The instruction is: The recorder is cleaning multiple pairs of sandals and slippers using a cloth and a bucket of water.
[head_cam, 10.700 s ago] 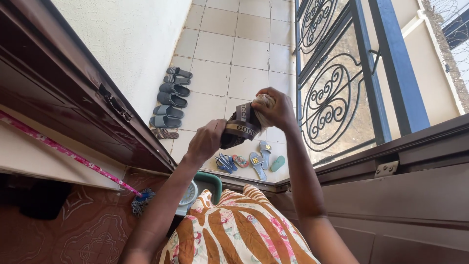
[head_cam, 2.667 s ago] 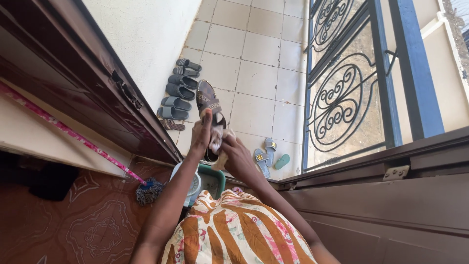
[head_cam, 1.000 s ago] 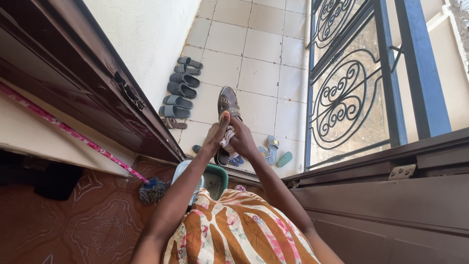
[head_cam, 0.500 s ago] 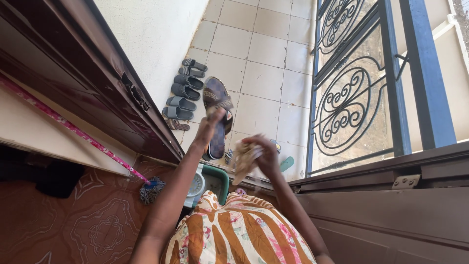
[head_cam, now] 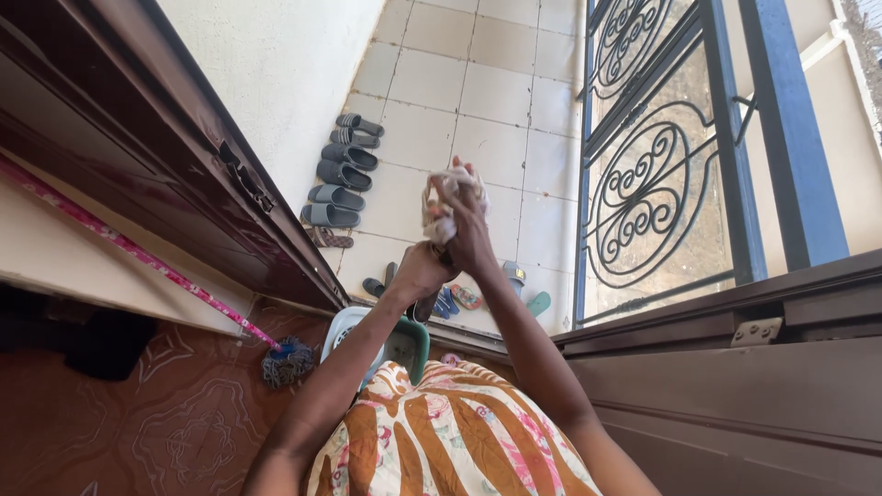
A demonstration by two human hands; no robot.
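Fingers of the right hand (head_cam: 470,241) were closed round a crumpled pale cloth (head_cam: 441,204), bunched up at about twelve o'clock from the wrist, seemingly so its wad could rub a surface. Just below, at seven o'clock from it, the left hand (head_cam: 421,273) was clenched on a dark sandal (head_cam: 424,304), of which only the lower end showed beneath the fist; the two hands touched, the shoe steadied against the cloth.

Nearer the body, a patterned orange-and-white garment (head_cam: 450,432) covered the lap, and a green basin (head_cam: 409,340) sat at its top edge. A mop head (head_cam: 287,360) on a pink handle lay at nine o'clock from the basin. Beyond the threshold, small sandals (head_cam: 464,297) lay on the tiled floor (head_cam: 478,92); farther, at eleven o'clock, grey slides (head_cam: 338,174) were lined along the white wall (head_cam: 276,73), out of the walkway.
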